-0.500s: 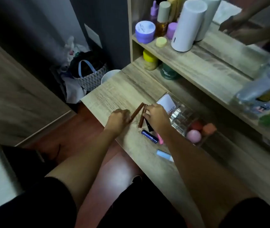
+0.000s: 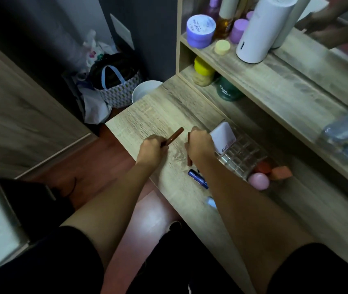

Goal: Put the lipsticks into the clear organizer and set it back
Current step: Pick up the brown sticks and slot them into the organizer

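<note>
My left hand [image 2: 152,148] is closed on a brown lipstick [image 2: 175,135] that points up and to the right over the wooden desk [image 2: 147,117]. My right hand [image 2: 198,145] grips a second brown lipstick [image 2: 189,161], held nearly upright beside the clear organizer [image 2: 241,155]. The organizer lies on the desk just right of my right hand, with a white card or box [image 2: 223,135] in its near end. A dark blue lipstick [image 2: 198,179] lies on the desk below my right hand. A pale blue tube [image 2: 210,202] peeks out from under my right forearm.
Pink, red and orange sponges [image 2: 260,180] lie by the organizer's right end. A shelf above holds jars, bottles and a tall white cylinder [image 2: 262,28]. A green jar [image 2: 227,90] and a yellow-lidded jar [image 2: 203,71] stand under it. Bags and a white bin [image 2: 145,89] are on the floor at left.
My hands have drawn apart: the two brown lipsticks that were side by side are now separated, the left one swung left, the right one held nearer the organizer.
</note>
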Demonstrator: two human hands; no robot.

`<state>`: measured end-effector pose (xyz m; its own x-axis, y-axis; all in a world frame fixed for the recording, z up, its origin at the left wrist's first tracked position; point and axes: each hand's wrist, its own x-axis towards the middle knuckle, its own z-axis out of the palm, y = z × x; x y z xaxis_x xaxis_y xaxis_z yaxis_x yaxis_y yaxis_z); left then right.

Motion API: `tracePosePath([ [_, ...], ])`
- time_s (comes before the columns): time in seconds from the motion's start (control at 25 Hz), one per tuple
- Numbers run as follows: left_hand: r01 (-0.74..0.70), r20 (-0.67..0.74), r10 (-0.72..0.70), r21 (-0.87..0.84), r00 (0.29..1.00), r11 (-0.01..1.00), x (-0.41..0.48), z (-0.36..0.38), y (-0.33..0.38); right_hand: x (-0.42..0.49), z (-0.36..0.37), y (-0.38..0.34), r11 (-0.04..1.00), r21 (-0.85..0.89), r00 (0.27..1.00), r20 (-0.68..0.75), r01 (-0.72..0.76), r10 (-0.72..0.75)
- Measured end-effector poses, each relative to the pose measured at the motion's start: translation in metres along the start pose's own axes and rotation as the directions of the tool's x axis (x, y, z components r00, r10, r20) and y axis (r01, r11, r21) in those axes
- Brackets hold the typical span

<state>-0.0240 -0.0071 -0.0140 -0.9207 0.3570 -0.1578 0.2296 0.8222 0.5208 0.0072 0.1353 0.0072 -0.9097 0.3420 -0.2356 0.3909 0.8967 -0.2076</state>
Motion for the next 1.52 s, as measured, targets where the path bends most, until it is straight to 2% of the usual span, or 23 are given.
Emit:
tracePosePath([
  [0.12, 0.001, 0.058, -0.003, 0.03, 0.998, 1.0, 0.004, -0.004, -0.004, 0.003, -0.001, -0.005, 1.0, 0.023, 1.0, -0.006, 0.006, -0.006],
  [0.2, 0.038, 0.085, -0.037, -0.014, 0.996, 0.999, 0.005, -0.009, -0.004, 0.004, -0.008, -0.008, 0.994, 0.106, 1.0, 0.014, -0.002, 0.0],
  [0.32, 0.166, 0.128, -0.132, -0.314, 0.983, 0.935, 0.007, -0.028, 0.002, -0.002, -0.03, -0.006, 0.909, 0.417, 0.999, -0.033, 0.007, 0.008],
  [0.36, 0.176, 0.159, -0.119, -0.416, 0.98, 0.892, 0.006, -0.036, 0.007, -0.008, -0.04, 0.0, 0.845, 0.534, 0.996, -0.083, 0.026, 0.022],
  [0.44, 0.154, 0.215, -0.047, -0.518, 0.976, 0.842, 0.006, -0.053, 0.025, -0.021, -0.06, 0.021, 0.763, 0.64, 0.982, -0.185, 0.088, 0.041],
  [0.6, 0.043, 0.267, 0.132, -0.562, 0.955, 0.826, 0.007, -0.067, 0.076, -0.046, -0.093, 0.079, 0.727, 0.679, 0.966, -0.242, 0.104, 0.088],
  [0.72, 0.036, 0.255, 0.15, -0.603, 0.955, 0.797, 0.0, -0.055, 0.113, -0.06, -0.107, 0.118, 0.689, 0.719, 0.972, -0.218, 0.097, 0.091],
  [0.92, -0.116, 0.085, 0.187, -0.524, 0.979, 0.844, -0.009, -0.022, 0.15, -0.07, -0.119, 0.158, 0.676, 0.728, 0.971, -0.226, 0.114, 0.08],
  [1.12, -0.092, -0.022, 0.092, -0.453, 0.996, 0.887, -0.009, 0.009, 0.174, -0.073, -0.118, 0.173, 0.725, 0.672, 0.966, -0.255, 0.153, 0.033],
  [1.32, -0.102, 0.049, 0.126, -0.341, 0.991, 0.934, 0.0, 0.021, 0.179, -0.065, -0.106, 0.177, 0.762, 0.627, 0.97, -0.243, 0.162, -0.007],
  [1.52, -0.275, 0.167, 0.288, -0.097, 0.943, 0.957, 0.014, 0.025, 0.185, -0.06, -0.086, 0.18, 0.807, 0.586, 0.992, -0.126, 0.074, 0.001],
])
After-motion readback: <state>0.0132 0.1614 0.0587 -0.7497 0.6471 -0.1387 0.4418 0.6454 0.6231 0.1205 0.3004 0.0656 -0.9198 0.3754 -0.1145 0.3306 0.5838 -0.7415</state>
